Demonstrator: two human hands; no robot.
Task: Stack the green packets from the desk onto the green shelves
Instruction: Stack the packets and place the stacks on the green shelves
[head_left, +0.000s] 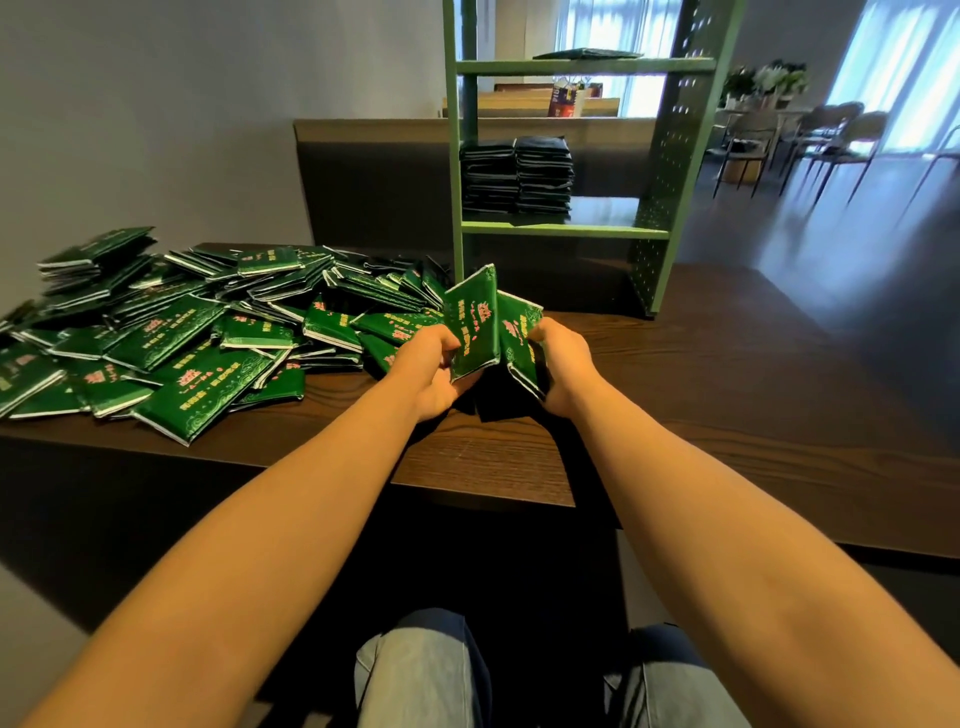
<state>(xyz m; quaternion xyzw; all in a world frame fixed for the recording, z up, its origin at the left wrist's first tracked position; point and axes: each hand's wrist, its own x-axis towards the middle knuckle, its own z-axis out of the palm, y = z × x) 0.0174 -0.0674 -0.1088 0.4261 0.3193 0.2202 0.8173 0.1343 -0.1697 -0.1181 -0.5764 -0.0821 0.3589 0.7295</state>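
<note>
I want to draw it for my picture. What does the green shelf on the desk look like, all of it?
The green shelves stand upright on the dark wooden desk, at its far side. They look like painted metal: thin posts, flat boards, and a right side panel dotted with small holes. Two boards show. The lower one carries two neat stacks of dark-looking packets side by side, toward its left. The upper one holds a flat packet. The top runs out of the picture.

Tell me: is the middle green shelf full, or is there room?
The middle shelf is partly full: two packet stacks sit side by side at its left; its right part is bare.
</note>
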